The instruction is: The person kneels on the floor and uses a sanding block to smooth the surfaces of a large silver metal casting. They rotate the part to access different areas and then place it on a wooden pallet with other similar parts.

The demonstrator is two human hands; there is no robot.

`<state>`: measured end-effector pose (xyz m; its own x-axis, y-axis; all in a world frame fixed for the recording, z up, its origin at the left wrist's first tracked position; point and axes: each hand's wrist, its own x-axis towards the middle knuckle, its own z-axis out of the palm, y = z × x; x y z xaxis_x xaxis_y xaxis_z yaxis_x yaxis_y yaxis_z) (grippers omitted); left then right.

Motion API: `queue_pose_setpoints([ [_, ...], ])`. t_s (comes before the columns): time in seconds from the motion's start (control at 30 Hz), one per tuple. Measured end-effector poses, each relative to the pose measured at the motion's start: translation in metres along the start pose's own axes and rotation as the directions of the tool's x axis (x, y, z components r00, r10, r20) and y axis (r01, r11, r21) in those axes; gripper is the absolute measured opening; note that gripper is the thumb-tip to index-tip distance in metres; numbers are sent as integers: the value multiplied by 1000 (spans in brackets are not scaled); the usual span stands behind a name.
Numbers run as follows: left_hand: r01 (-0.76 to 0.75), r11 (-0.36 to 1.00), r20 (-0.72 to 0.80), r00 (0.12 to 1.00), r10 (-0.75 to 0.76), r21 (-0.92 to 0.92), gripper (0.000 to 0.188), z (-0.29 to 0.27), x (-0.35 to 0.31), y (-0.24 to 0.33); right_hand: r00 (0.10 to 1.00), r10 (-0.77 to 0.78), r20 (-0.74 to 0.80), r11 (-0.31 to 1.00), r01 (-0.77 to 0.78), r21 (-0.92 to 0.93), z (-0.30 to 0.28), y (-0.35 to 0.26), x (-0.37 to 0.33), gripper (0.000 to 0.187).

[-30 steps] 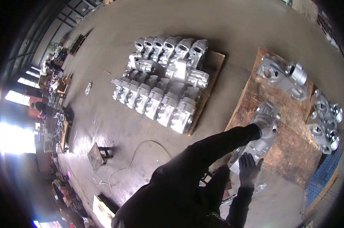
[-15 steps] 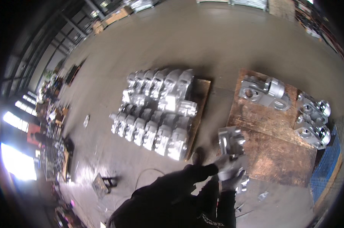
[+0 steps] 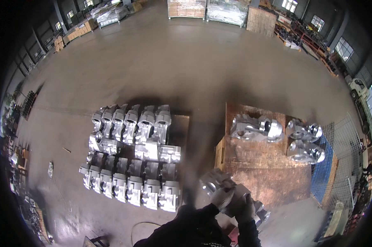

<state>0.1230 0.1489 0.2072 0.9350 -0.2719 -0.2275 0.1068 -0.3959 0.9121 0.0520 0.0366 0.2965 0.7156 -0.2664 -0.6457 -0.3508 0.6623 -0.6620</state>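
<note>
My left hand (image 3: 222,198), in a pale work glove, is closed around one side of a large silver metal casting (image 3: 237,201). On the other side my gloved right hand (image 3: 246,208) grips the same casting. It lies slantwise between both hands, one end toward the upper left and the other toward the lower right, in front of the near left corner of the brown board (image 3: 272,179). My palms hide part of its middle. On that board's far half rests a similar casting (image 3: 256,128), with two more castings (image 3: 305,151) to its right.
Rows of silver castings (image 3: 130,181) cover a wooden pallet (image 3: 185,123) at the left. A blue pallet (image 3: 322,175) and a wire mesh cage (image 3: 342,144) stand right of the brown board. Wrapped stacks (image 3: 227,12) line the far side. A hose (image 3: 142,224) lies near me on the floor.
My view has swung to the right and up. The casting between my hands has turned from pointing away from me to slanting left, and it is now off the board's edge.
</note>
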Motion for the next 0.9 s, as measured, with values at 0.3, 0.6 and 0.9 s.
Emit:
queue_pose_setpoints([
  [0.3, 456, 732, 44, 861, -506, -506, 54, -183, -12, 82, 946, 205, 252, 944, -123, -306, 168, -49, 23, 48],
  [0.6, 120, 993, -719, 688, -95, -17, 49, -243, 61, 54, 784, 439, 439, 709, -2, -705, 327, -61, 143, 41],
  [0.9, 337, 934, -830, 485, -277, -114, 28, -230, 211, 54, 527, 745, 409, 450, 56, -891, 407, -88, 338, 47],
])
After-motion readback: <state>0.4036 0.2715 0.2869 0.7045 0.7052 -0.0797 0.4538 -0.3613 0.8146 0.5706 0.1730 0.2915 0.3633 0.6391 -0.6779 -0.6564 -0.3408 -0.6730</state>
